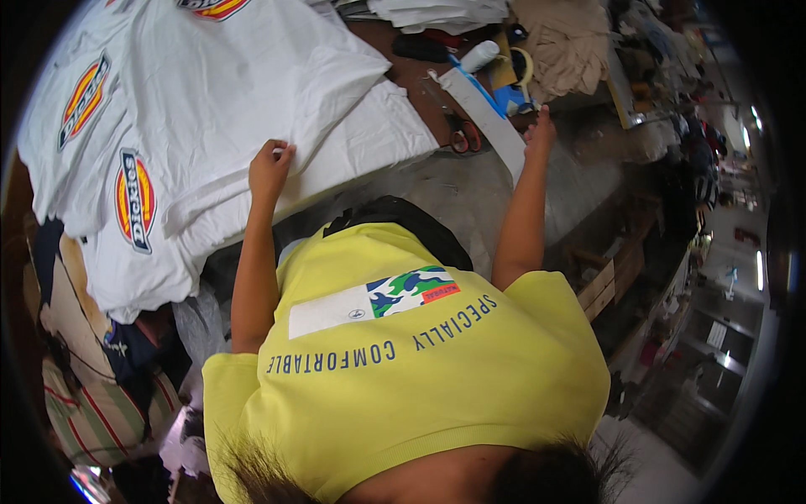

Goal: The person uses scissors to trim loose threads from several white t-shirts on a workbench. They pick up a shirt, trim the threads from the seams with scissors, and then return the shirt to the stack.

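My left hand (270, 170) is closed, its fingertips pinching the near edge of a white T-shirt (243, 92) spread on the table. More white shirts lie around it, two with a red, yellow and blue printed emblem (136, 202) facing up. My right hand (540, 134) is to the right, fingers stretched out, beside a long white strip (487, 113) with a blue edge. Whether it touches the strip I cannot tell. Scissors with orange-red handles (463, 137) lie left of the strip.
Behind the strip stand a white bottle (479, 55), a roll of tape (522, 65) and a dark case (421, 48). Beige cloth (561, 46) is heaped at the back right. A wooden crate (600, 290) is low on the right, a striped bag (109, 412) low on the left.
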Available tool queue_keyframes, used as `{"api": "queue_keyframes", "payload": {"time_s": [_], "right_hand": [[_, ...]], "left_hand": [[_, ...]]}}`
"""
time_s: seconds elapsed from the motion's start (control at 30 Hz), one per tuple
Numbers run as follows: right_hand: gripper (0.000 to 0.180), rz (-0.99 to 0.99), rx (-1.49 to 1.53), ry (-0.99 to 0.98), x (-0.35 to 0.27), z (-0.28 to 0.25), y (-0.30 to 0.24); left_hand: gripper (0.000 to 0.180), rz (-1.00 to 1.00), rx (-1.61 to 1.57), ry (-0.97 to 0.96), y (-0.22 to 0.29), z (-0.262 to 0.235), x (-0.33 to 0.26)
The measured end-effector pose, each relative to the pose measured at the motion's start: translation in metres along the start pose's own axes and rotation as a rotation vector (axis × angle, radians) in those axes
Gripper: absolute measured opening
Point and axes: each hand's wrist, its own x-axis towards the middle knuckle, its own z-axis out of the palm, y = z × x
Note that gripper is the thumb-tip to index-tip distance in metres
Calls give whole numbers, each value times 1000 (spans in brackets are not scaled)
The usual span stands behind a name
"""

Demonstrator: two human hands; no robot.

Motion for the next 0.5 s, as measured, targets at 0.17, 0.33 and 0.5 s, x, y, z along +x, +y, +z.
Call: {"api": "queue_keyframes", "payload": {"time_s": [0.17, 0.33, 0.5], "right_hand": [[28, -216, -8, 66, 11, 3, -1], [20, -495, 145, -162, -29, 31, -38], [20, -442, -1, -1207, -173, 139, -40]], "left_hand": [[30, 14, -2, 1, 7, -1, -5], [33, 158, 79, 142, 26, -1, -19], [38, 496, 392, 233, 34, 7, -25]]}}
